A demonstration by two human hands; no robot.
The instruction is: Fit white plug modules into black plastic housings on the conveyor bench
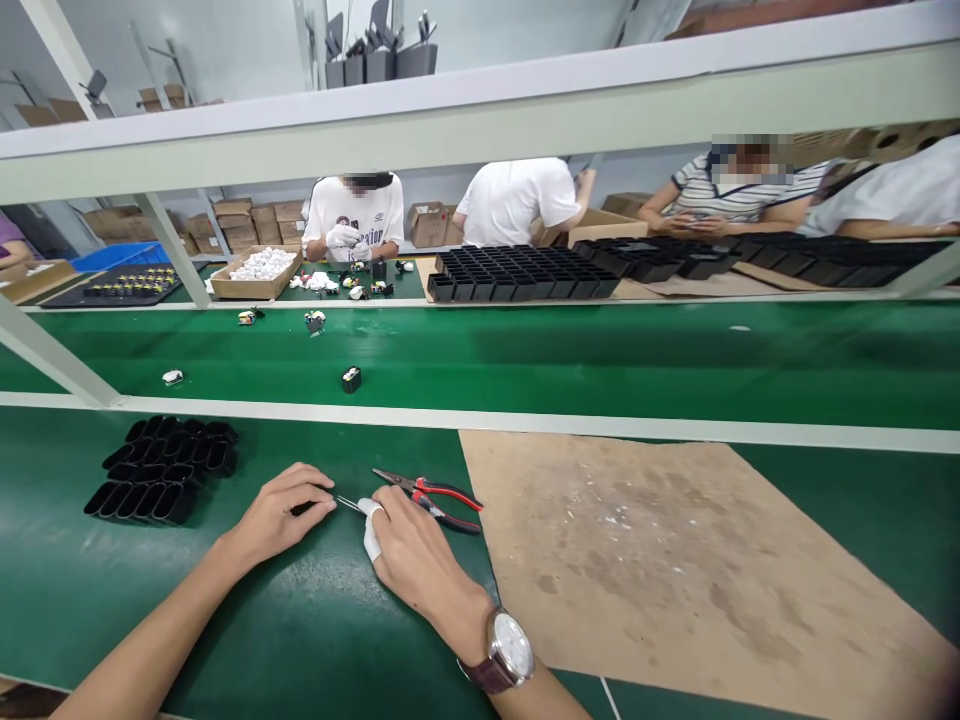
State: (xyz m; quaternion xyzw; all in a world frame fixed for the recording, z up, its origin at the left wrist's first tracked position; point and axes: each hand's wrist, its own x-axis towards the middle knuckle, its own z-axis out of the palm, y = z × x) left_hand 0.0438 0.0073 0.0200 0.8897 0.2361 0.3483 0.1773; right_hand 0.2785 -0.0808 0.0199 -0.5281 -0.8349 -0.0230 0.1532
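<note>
Far left on the green mat (315, 620), a cluster of black plastic housings (161, 470), lying apart from both hands; next, left hand (281, 515) resting palm-down, forearm angled in from the lower left, fingertips pressed together on a small dark part (306, 508) against the mat; just right of it, right hand (409, 550), wrist bearing a watch (502, 650), white-taped forefinger (370, 525) and thumb pinching the thin metal leads (348, 503) jutting from that part; touching distance beyond the knuckles, red-handled pliers (435, 497) lying loose; further right, a stained brown board (675, 570); behind, a green conveyor belt (600, 355) carrying a few stray pieces, then co-workers seated at trays of black cases (525, 272) under a pale shelf.
</note>
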